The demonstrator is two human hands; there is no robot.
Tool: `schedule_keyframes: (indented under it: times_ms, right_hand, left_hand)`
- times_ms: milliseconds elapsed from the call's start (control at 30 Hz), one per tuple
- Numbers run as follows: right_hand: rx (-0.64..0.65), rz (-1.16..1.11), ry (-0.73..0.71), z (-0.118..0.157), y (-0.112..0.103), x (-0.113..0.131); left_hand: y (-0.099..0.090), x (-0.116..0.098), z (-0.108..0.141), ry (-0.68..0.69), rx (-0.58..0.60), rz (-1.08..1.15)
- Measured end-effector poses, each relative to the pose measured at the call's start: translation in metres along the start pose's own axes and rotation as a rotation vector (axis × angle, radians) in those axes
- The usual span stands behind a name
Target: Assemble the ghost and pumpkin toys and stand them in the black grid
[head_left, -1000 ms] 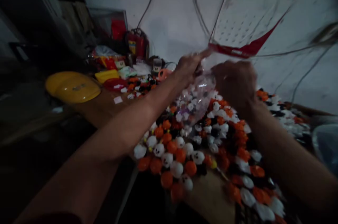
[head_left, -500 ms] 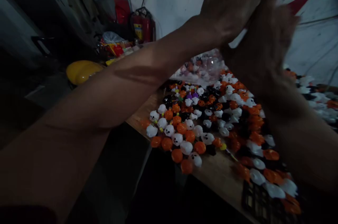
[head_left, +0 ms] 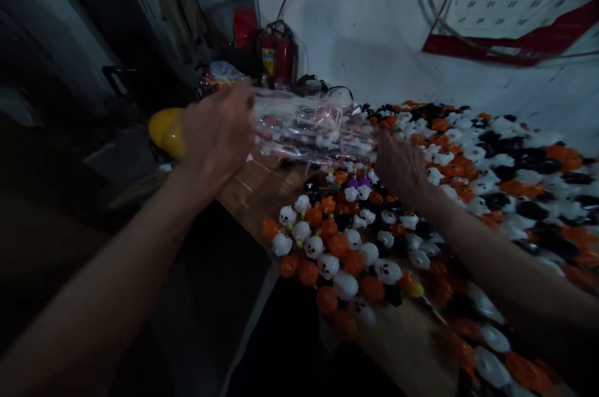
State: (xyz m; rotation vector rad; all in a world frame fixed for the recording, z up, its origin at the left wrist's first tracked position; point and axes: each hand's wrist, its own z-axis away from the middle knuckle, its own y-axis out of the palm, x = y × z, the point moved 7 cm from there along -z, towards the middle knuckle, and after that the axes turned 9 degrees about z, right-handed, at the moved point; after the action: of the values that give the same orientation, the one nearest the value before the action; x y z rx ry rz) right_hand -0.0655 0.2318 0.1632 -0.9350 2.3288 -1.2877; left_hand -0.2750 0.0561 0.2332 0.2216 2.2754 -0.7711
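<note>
A clear plastic bag (head_left: 313, 128) with small pieces showing through it is stretched between my two hands, above the back of the table. My left hand (head_left: 218, 128) is closed on its left end. At its right end my right hand (head_left: 400, 163) is closed on the plastic. Both hands are smeared by motion, and their fingertips are partly hidden. Below and to the right of the bag, many orange, white and black pumpkin and ghost beads (head_left: 346, 284) cover the table (head_left: 397, 341).
A yellow rounded object (head_left: 166, 132) is left of the table, beside my left hand. Behind stand red fire extinguishers (head_left: 281, 57) against the wall (head_left: 346, 22). A red and white sheet (head_left: 515, 4) hangs at upper right, with cables across it.
My hands were raised together at upper right. Now they are lower and apart, with the bag stretched between them; my left hand moved left. The view has shifted too.
</note>
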Motion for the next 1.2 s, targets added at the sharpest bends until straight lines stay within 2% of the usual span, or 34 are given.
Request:
schedule_keyframes:
  times_ms: [33, 100, 167, 233, 300, 367, 467, 567, 633, 700, 767, 900, 967, 1067, 1133, 1200]
  right_hand:
    - [0.059, -0.054, 0.047, 0.002, 0.012, -0.003]
    - [0.17, -0.278, 0.117, 0.007, 0.035, -0.002]
    - [0.313, -0.555, 0.134, 0.012, 0.057, 0.007]
    - [0.452, -0.746, 0.1, 0.016, 0.075, 0.02]
    - [0.55, -0.906, 0.077, 0.017, 0.086, 0.032]
    - [0.572, -1.077, 0.077, 0.012, 0.093, 0.041]
    - [0.536, -1.247, 0.084, -0.002, 0.103, 0.049]
    - [0.482, -1.223, 0.046, -0.014, 0.115, 0.053]
    - [0.456, -1.175, -0.012, -0.017, 0.122, 0.054]
    - [0.465, -1.108, -0.102, -0.014, 0.129, 0.055]
    - [0.501, -1.043, -0.19, -0.005, 0.134, 0.057]
    - [0.566, -0.986, -0.263, 0.019, 0.139, 0.057]
    - [0.574, -0.994, -0.248, 0.03, 0.138, 0.055]
    - [0.567, -1.023, -0.161, 0.043, 0.136, 0.049]
    - [0.567, -1.041, -0.094, 0.05, 0.136, 0.046]
    - [0.558, -1.061, -0.036, 0.056, 0.137, 0.043]
  left_hand:
    - [-0.012, 0.02, 0.012, 0.0, -0.07, -0.105]
    - [-0.023, 0.071, 0.046, -0.17, -0.139, -0.066]
    - [-0.014, 0.125, 0.091, -0.484, -0.207, 0.367]
    - [0.003, 0.146, 0.128, -0.586, -0.206, 0.528]
    - [0.016, 0.148, 0.151, -0.615, -0.244, 0.687]
    - [0.026, 0.144, 0.161, -0.681, -0.326, 0.92]
    - [0.036, 0.145, 0.154, -0.834, -0.429, 1.188]
    - [0.046, 0.156, 0.137, -0.926, -0.437, 1.248]
    - [0.055, 0.167, 0.13, -0.938, -0.444, 1.275]
    - [0.065, 0.173, 0.133, -0.912, -0.453, 1.278]
    - [0.071, 0.172, 0.148, -0.884, -0.459, 1.252]
    - [0.073, 0.148, 0.193, -0.839, -0.462, 1.114]
    - [0.071, 0.13, 0.21, -0.791, -0.436, 0.981]
    - [0.074, 0.111, 0.219, -0.695, -0.378, 0.788]
    - [0.081, 0.108, 0.217, -0.663, -0.335, 0.75]
    - [0.09, 0.112, 0.212, -0.699, -0.315, 0.761]
